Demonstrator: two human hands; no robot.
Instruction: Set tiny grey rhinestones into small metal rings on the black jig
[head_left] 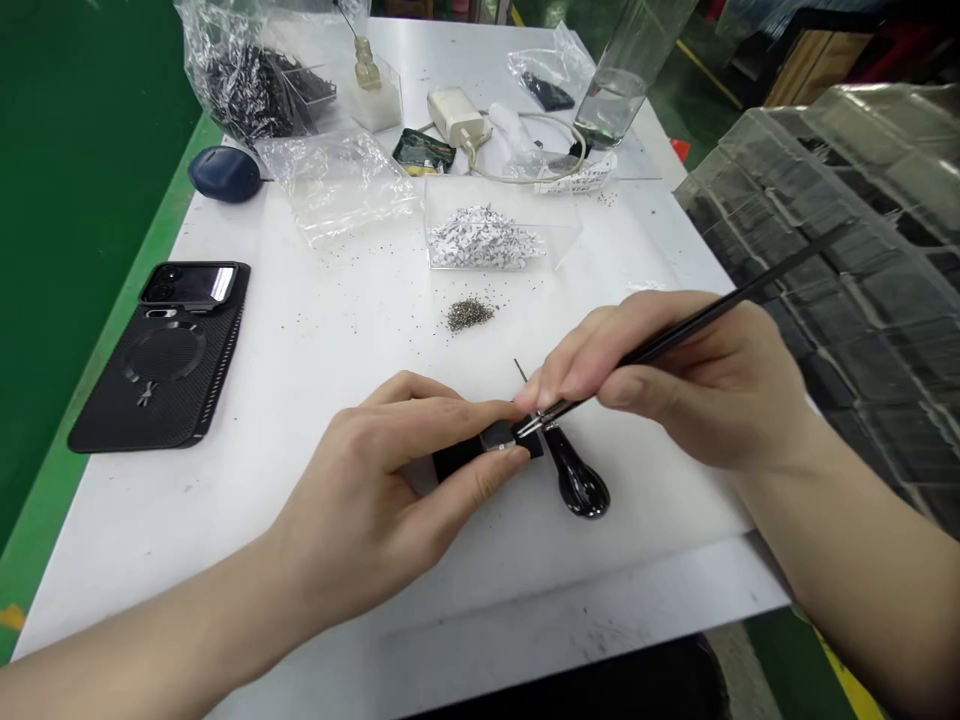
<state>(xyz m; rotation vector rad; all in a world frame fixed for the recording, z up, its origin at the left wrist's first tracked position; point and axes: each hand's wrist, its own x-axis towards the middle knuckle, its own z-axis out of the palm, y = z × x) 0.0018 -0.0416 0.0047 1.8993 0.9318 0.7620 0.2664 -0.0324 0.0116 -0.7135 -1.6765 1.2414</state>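
Observation:
My left hand (pixel 375 480) pinches a small black block (pixel 480 450) between thumb and forefinger, holding it down on the white table (pixel 315 330). My right hand (pixel 690 380) grips black tweezers (pixel 705 320) like a pen. Their metal tips touch the block's right end, next to my left fingertips. A glossy black teardrop-shaped part (pixel 577 480) lies just right of the block, below the tweezers. A thin dark pin (pixel 520 369) rests on the table behind my right fingers.
A small heap of tiny grey parts (pixel 469 314) lies mid-table, behind it a clear box of white bits (pixel 484 238). A black phone case (pixel 161 355) lies at the left. Plastic bags, a charger (pixel 456 115) and a bottle stand at the back. Clear trays (pixel 847 240) are stacked at the right.

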